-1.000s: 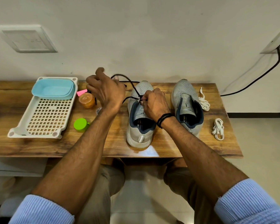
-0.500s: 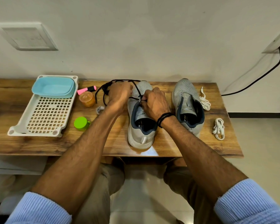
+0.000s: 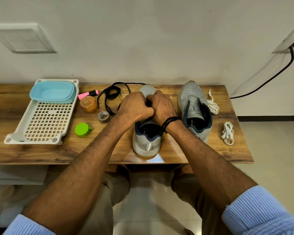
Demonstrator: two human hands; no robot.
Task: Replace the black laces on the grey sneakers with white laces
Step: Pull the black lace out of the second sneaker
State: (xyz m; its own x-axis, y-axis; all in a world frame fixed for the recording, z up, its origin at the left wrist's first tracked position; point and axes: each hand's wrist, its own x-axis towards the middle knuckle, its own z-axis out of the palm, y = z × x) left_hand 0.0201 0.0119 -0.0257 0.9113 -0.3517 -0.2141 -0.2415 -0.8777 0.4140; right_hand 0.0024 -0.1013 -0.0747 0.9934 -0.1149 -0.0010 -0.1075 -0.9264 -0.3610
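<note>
A: How do the fingers (image 3: 148, 111) lie?
B: Curled on both hands, knuckles touching. I cannot tell what they grip.
A: Where?
B: Left hand (image 3: 134, 106) and right hand (image 3: 162, 107) cover the near sneaker (image 3: 147, 145)'s lacing, on the desk (image 3: 109, 150). The black lace (image 3: 112, 94) trails left. The 2nd sneaker (image 3: 193, 106) stands right, with 1 loose white lace (image 3: 212, 106) beside it and 1 white lace bundle (image 3: 227, 133) nearer the desk's right edge.
</note>
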